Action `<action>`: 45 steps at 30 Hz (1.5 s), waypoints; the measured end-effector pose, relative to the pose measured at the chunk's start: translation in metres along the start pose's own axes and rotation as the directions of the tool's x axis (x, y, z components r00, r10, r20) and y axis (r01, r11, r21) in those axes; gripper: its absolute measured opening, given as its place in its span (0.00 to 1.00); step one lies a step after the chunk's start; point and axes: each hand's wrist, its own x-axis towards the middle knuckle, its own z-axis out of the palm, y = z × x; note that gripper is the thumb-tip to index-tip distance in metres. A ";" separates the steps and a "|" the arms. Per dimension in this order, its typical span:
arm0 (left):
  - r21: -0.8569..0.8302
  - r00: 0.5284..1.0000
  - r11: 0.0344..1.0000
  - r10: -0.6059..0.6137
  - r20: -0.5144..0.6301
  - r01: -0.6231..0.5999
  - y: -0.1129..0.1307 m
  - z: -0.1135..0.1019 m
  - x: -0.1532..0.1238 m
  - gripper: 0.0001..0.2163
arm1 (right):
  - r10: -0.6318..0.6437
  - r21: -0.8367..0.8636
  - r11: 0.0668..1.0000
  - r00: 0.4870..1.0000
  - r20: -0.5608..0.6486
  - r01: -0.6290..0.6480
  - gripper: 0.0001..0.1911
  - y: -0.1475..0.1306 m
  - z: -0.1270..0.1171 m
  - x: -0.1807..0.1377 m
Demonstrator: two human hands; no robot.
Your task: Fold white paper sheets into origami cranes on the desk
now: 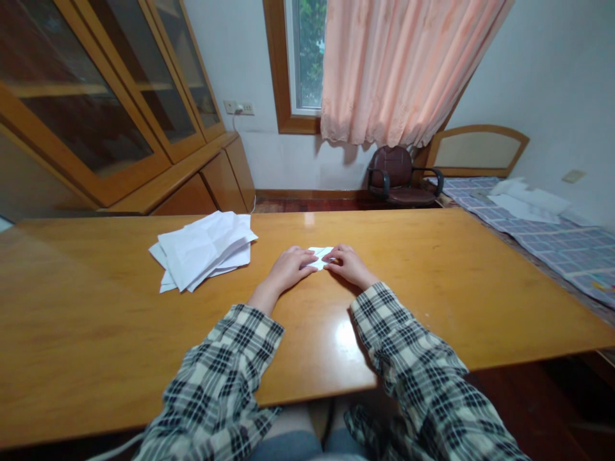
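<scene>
A small folded white paper [319, 255] lies on the wooden table [96, 320] in the middle. My left hand [289, 267] rests on its left part, fingers bent and pressing down on it. My right hand [348, 263] presses its right edge with curled fingertips. Most of the paper is hidden under both hands. Both sleeves are black-and-white plaid.
A loose pile of white paper sheets [204, 250] lies on the table to the left of my hands. Behind the table stand a wooden cabinet with glass doors [120, 109], a dark office chair [401, 176] and a bed [552, 237] at right.
</scene>
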 end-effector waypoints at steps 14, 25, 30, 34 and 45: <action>-0.039 0.998 0.999 -0.017 -0.056 0.015 0.004 0.006 0.000 0.10 | 0.181 -0.222 0.949 0.963 -0.198 -0.224 0.22 -0.002 -0.001 -0.003; -0.110 0.999 0.994 0.014 -0.044 -0.019 0.011 0.003 0.000 0.09 | 0.200 -0.276 0.937 0.977 -0.071 -0.212 0.23 -0.010 -0.007 -0.002; -0.117 0.998 0.992 0.049 -0.038 -0.053 0.011 0.004 -0.001 0.07 | 0.249 -0.260 0.931 0.967 -0.058 -0.255 0.21 -0.010 -0.006 -0.002; -0.112 0.998 0.992 0.057 -0.023 -0.059 0.011 0.003 -0.001 0.07 | 0.246 -0.265 0.931 0.968 -0.053 -0.251 0.19 -0.012 -0.006 -0.001; -0.090 0.998 0.996 0.012 -0.063 -0.018 0.019 0.000 -0.002 0.06 | 0.265 0.035 0.964 0.964 0.017 -0.265 0.18 -0.014 -0.008 -0.003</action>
